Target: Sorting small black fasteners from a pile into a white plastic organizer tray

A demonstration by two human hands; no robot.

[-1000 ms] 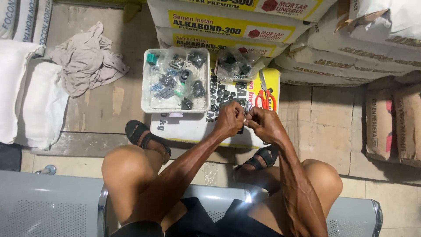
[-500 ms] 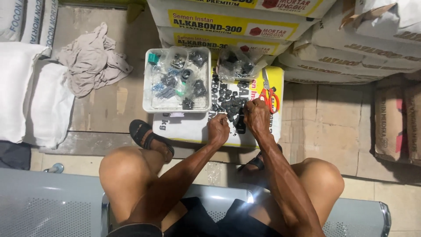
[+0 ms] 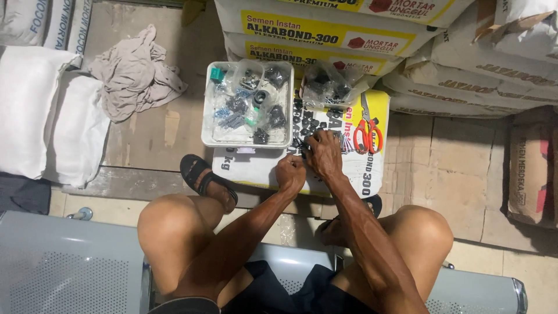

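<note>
Since half a second ago the hands are drawing together again over the sack (image 3: 349, 174). The left hand (image 3: 290, 173) is curling into a fist; whether it holds anything I cannot tell. The right hand (image 3: 324, 154) is spreading over the small black parts (image 3: 311, 123), fingers picking among them, within easy reach. Beyond lie the scissors (image 3: 367, 132) and the white tray (image 3: 247, 104).

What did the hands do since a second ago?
The hands came apart. The right hand reached forward onto the pile of small dark parts; the left hand drew back, closed in a fist. The white tray, scissors and rag stayed put.
</note>
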